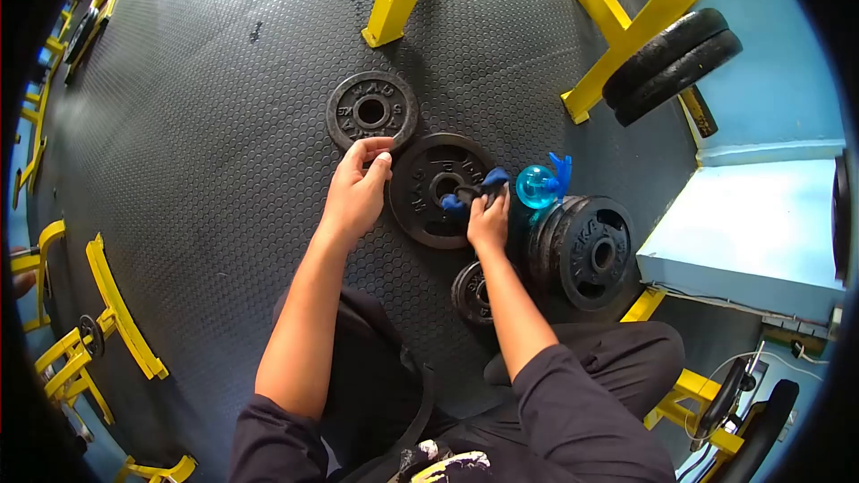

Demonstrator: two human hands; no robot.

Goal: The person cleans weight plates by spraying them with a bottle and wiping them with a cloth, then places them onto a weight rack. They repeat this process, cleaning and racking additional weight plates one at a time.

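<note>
My right hand [489, 222] is closed on a blue-and-black cloth [469, 193], which lies over the face of a large black weight plate [417, 188] flat on the floor. My left hand [358, 192] has its fingers slightly bent and thumb apart, with the fingertips overlapping the lower rim of a smaller black weight plate [372, 85] marked 5. This smaller plate sits just beyond the large one. Right of the cloth is a clear turquoise spray bottle [537, 187] with a blue trigger head.
A stack of black plates [586, 255] leans upright at my right, and small plates [467, 293] lie by my right forearm. Yellow rack legs [390, 9] stand ahead on the textured black floor [215, 125]. A white-topped ledge [716, 224] borders the right side.
</note>
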